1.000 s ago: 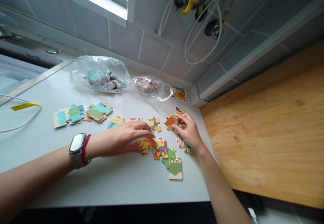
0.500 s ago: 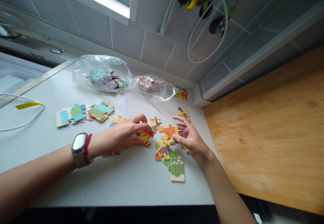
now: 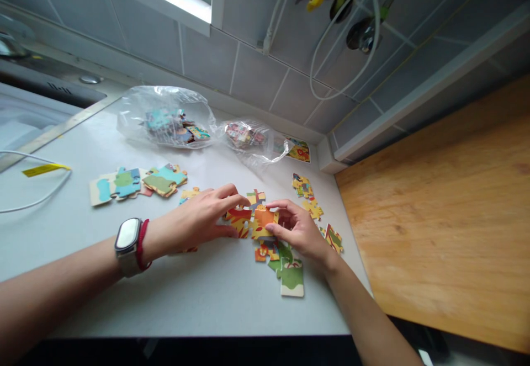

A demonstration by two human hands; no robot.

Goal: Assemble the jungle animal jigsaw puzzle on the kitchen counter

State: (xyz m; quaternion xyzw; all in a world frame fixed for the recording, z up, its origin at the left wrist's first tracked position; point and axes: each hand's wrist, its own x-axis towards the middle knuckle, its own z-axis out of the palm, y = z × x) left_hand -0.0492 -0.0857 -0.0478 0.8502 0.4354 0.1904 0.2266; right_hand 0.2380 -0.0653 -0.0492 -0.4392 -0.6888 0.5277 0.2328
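here, through the head camera, i have both bare hands over the white countertop (image 3: 199, 305), working on jigsaw pieces; the right hand (image 3: 298, 231) has thumb and forefinger clamped on the right side of an orange-and-yellow puzzle piece (image 3: 263, 223), which sits near the middle of my view, just above the lion puzzle piece (image 3: 261, 253); the left hand (image 3: 215, 211) has thumb and forefinger apart, astride a red-and-yellow puzzle piece (image 3: 239, 218) right beside it; from my angle i can't make out whether those fingers really grip it or only rest at its edges.

nearest me, a green puzzle piece (image 3: 292, 279) with a cream edge lies below the right hand; beyond that hand, by the wooden board (image 3: 434, 228), i see a loose line of mostly yellow puzzle pieces (image 3: 303, 185); well to the left, a stack of green-and-blue puzzle pieces (image 3: 165, 180) lies next to a cream-and-blue puzzle piece (image 3: 99, 190); along the tiled wall (image 3: 252, 76) rest a large clear plastic bag (image 3: 134, 113) and a smaller one, both with pieces inside; the left wrist wears a smartwatch (image 3: 127, 234) and a dark red cord (image 3: 143, 244).
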